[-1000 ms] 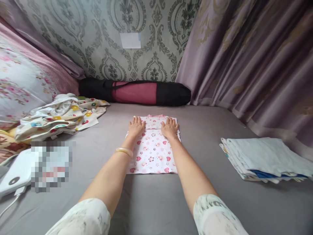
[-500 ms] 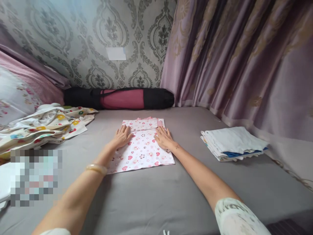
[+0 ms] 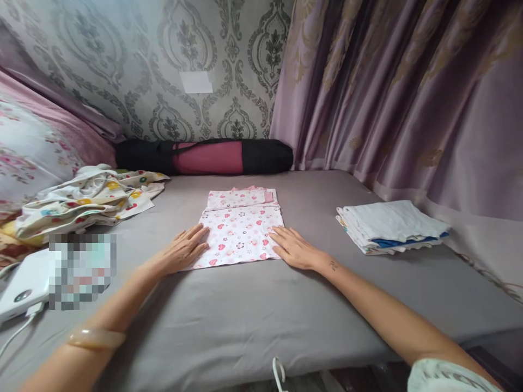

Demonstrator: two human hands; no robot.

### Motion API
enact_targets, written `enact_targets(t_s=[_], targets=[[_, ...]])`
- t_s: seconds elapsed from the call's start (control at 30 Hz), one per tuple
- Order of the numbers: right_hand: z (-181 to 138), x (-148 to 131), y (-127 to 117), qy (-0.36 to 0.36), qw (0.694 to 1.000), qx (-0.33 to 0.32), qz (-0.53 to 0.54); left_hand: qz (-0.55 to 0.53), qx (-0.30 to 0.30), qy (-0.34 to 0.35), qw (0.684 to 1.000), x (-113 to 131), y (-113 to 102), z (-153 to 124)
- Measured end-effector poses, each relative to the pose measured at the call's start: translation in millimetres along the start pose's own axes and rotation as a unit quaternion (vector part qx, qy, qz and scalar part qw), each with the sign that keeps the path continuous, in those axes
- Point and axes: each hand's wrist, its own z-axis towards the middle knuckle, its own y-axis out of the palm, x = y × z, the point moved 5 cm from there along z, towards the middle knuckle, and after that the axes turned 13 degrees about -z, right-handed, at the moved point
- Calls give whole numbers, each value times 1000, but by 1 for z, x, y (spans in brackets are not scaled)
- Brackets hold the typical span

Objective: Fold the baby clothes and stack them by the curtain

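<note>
A white cloth garment (image 3: 239, 234) printed with pink hearts and flowers lies flat on the grey bed sheet (image 3: 229, 310). Its far end is folded over into a band, with a bit of pink fabric showing at that edge. My left hand (image 3: 186, 250) rests flat on the garment's near left side, fingers stretched out. On the near right side, my right hand (image 3: 296, 247) lies with spread fingertips touching the cloth's edge. Neither hand grips anything. A pale bangle (image 3: 96, 338) circles my left wrist.
To the right sits a stack of folded cloths (image 3: 394, 226). Rumpled printed clothes (image 3: 92, 201) lie at the left, near a white power bank (image 3: 28, 283) with a cable and a blurred-out item. A black and red rolled bag (image 3: 208, 158) lies along the wall. A white hook (image 3: 278, 373) shows at the front edge.
Both hands have slid toward me from the folded band to the near sides of the garment. They are also further apart. The view has shifted slightly.
</note>
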Motion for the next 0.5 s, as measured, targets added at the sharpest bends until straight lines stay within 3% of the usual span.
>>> enact_targets(t_s=[0.13,0.27,0.5], targets=[[-22,3,0,-40,998,44,16,-26,23,47,998,21,-13,-22],[-32,4,-5,-83,992,93,9,-107,-29,114,987,49,-15,-30],[-36,-8,-8,-102,982,136,-83,-98,-36,118,987,60,-15,-30]])
